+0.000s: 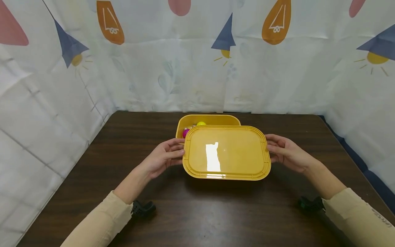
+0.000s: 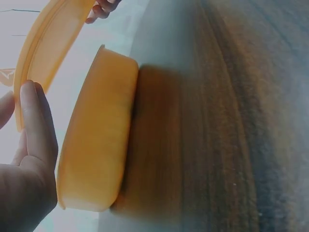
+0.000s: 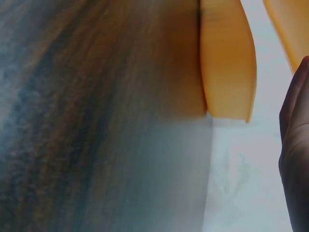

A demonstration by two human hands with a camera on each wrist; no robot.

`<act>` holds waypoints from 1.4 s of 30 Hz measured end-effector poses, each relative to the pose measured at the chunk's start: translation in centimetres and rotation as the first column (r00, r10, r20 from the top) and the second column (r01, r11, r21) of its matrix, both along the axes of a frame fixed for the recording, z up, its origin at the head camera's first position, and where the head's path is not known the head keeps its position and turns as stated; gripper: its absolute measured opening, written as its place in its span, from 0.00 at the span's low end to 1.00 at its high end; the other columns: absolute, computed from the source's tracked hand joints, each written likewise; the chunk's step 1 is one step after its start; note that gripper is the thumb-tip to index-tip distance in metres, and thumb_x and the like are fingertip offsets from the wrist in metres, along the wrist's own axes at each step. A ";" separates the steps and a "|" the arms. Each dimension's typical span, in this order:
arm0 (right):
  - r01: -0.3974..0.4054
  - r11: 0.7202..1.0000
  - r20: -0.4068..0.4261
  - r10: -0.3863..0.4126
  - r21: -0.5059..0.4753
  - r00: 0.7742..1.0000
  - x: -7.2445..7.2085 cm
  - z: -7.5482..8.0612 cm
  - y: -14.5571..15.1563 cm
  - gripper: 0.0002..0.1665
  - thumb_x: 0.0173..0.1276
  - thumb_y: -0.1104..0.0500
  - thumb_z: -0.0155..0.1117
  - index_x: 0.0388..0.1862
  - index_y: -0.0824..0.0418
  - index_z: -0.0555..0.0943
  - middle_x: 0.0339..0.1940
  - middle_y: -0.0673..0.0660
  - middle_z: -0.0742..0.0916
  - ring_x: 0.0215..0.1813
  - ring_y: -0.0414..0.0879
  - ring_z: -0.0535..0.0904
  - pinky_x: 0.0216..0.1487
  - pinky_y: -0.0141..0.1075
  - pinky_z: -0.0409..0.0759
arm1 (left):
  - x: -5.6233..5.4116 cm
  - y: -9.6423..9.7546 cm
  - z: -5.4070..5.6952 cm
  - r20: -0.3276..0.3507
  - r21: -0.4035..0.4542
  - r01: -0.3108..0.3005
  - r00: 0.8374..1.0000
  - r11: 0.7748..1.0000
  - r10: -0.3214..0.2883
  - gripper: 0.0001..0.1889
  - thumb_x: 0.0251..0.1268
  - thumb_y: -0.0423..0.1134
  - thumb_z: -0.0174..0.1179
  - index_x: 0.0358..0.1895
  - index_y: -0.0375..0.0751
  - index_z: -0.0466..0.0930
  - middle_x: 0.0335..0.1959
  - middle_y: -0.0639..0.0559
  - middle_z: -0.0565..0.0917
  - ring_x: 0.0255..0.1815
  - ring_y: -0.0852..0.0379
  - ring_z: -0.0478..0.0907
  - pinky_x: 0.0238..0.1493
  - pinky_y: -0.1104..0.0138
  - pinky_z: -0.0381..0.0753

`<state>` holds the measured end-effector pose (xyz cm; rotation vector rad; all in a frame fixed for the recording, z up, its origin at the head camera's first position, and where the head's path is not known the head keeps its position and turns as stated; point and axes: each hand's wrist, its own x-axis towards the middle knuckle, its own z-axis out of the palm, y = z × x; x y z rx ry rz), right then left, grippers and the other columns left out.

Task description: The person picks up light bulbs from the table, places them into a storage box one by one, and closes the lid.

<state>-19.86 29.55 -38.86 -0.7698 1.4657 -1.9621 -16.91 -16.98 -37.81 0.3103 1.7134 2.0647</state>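
Note:
A yellow rectangular lid point(image 1: 240, 154) with rounded corners is held up in the head view, nearer to me than a yellow plastic box point(image 1: 220, 119) and covering part of it. My left hand point(image 1: 163, 156) grips the lid's left end between thumb and fingers. At the opposite end, my right hand point(image 1: 287, 152) holds the lid the same way. Inside the box I see a magenta ball-like item point(image 1: 186, 132) and a bright yellow one point(image 1: 201, 123); other contents are hidden. The left wrist view shows the lid point(image 2: 53, 43) raised and tilted, apart from the box point(image 2: 99, 135) on the table.
The dark wood-grain table point(image 1: 203, 212) extends around the box. A white patterned curtain point(image 1: 191, 75) hangs behind the table's far edge and along both sides. Dark straps with small devices sit at both wrists.

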 end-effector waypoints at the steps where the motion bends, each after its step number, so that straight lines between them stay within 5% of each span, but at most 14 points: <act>1: 0.007 1.000 -0.003 -0.007 0.005 1.000 0.0 0.0 0.0 0.25 0.84 0.73 0.39 0.75 0.65 0.66 0.63 0.60 0.82 0.58 0.53 0.84 0.53 0.49 0.84 | -0.1 0.1 0.1 0.000 0.000 0.001 1.000 1.000 -0.001 0.27 0.76 0.29 0.58 0.73 0.29 0.63 0.58 0.42 0.81 0.50 0.50 0.85 0.55 0.56 0.84; 14: 0.147 0.981 0.006 -0.149 0.130 0.989 -0.1 0.7 -0.1 0.24 0.85 0.67 0.44 0.76 0.61 0.65 0.60 0.59 0.84 0.55 0.52 0.85 0.53 0.48 0.86 | -0.7 0.2 0.6 -0.004 0.008 0.004 1.000 1.000 -0.004 0.30 0.76 0.26 0.58 0.76 0.30 0.59 0.59 0.41 0.79 0.49 0.52 0.86 0.56 0.58 0.84; 26: 0.008 0.999 0.079 -0.005 -0.037 0.997 -0.6 1.7 -0.1 0.31 0.81 0.77 0.38 0.78 0.61 0.63 0.65 0.60 0.82 0.60 0.53 0.83 0.57 0.48 0.82 | -1.3 0.3 0.8 0.002 0.048 -0.017 1.000 0.999 0.017 0.29 0.76 0.25 0.56 0.76 0.29 0.61 0.61 0.42 0.80 0.52 0.53 0.85 0.54 0.60 0.84; 33: 0.073 0.995 0.032 -0.076 0.063 0.997 -1.2 1.6 -0.3 0.23 0.82 0.73 0.44 0.71 0.65 0.72 0.61 0.58 0.84 0.59 0.50 0.84 0.59 0.45 0.82 | -1.7 0.3 1.1 -0.016 0.049 -0.055 0.998 0.997 0.056 0.27 0.77 0.24 0.53 0.76 0.27 0.62 0.60 0.43 0.81 0.52 0.54 0.85 0.54 0.61 0.85; 42: 0.102 0.992 0.041 -0.105 0.077 0.994 -1.6 1.5 -0.8 0.21 0.82 0.72 0.45 0.66 0.65 0.78 0.57 0.58 0.86 0.56 0.50 0.85 0.59 0.46 0.82 | -1.7 0.1 1.8 -0.035 0.043 -0.073 0.997 0.996 0.074 0.24 0.76 0.23 0.54 0.72 0.28 0.66 0.53 0.46 0.84 0.46 0.55 0.86 0.50 0.62 0.87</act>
